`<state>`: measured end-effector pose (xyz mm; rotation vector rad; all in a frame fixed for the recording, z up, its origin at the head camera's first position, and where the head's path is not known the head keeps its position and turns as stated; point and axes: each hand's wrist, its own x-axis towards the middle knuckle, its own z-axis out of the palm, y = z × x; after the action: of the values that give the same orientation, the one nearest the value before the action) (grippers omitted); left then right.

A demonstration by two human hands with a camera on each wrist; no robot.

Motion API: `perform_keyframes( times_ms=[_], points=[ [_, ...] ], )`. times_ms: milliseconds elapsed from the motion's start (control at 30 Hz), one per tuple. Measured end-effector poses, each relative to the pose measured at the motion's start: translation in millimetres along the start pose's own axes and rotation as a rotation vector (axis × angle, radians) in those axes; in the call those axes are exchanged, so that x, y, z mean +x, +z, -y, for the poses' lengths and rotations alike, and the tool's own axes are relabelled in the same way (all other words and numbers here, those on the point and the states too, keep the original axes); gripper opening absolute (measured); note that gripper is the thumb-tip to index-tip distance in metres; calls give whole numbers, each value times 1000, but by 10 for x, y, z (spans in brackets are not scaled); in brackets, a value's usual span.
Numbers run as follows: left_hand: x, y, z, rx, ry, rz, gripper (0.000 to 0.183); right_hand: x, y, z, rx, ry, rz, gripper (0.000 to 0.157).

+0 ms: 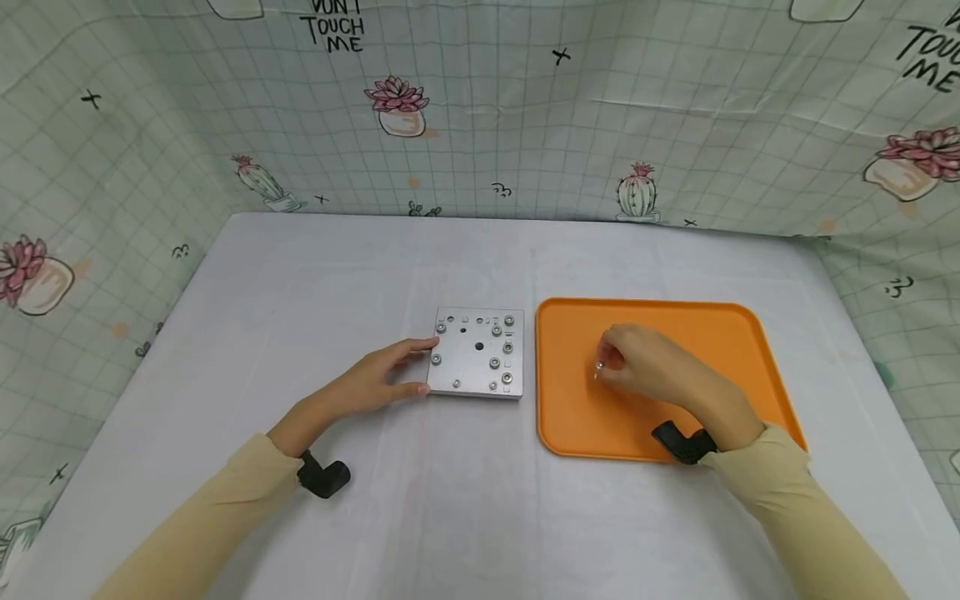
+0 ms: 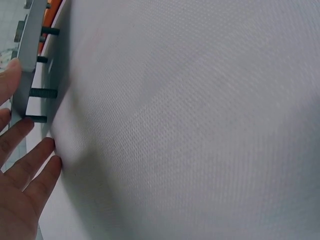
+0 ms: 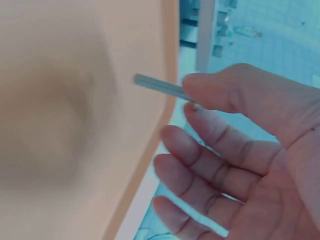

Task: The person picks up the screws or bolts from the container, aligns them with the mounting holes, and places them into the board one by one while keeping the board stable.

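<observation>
A square silver metal plate (image 1: 480, 354) rests on the white table, with bolts and holes across its top. In the left wrist view, threaded bolt ends (image 2: 44, 93) stick out from the plate's underside. My left hand (image 1: 381, 375) touches the plate's left side, index finger and thumb spread apart along it. Over the orange tray (image 1: 558, 425), my right hand (image 1: 645, 362) pinches a small metal screw (image 3: 155, 85) between thumb and index finger. The screw's shank points down towards the tray, and the fingertips cover its other end in the right wrist view.
The white table (image 1: 337, 275) stretches around the plate and tray. A patterned cloth (image 1: 480, 108) hangs behind and at both sides. Each wrist wears a black camera mount, such as the left mount (image 1: 324, 477).
</observation>
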<state>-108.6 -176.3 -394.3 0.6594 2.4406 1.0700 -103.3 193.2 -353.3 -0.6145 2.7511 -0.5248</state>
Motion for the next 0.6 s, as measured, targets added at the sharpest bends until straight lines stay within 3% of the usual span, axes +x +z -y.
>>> perform_keyframes(
  times_ms=[133,333,600],
  points=[
    [1,1,-3,-5,3,-3,65,154,-42,152,16,-21,-39,6],
    [12,-7,-3,7,17,-9,65,422,-96,434,33,-125,-93,9],
    [3,6,2,3,17,-1,65,794,-36,754,61,-180,-69,14]
  ],
)
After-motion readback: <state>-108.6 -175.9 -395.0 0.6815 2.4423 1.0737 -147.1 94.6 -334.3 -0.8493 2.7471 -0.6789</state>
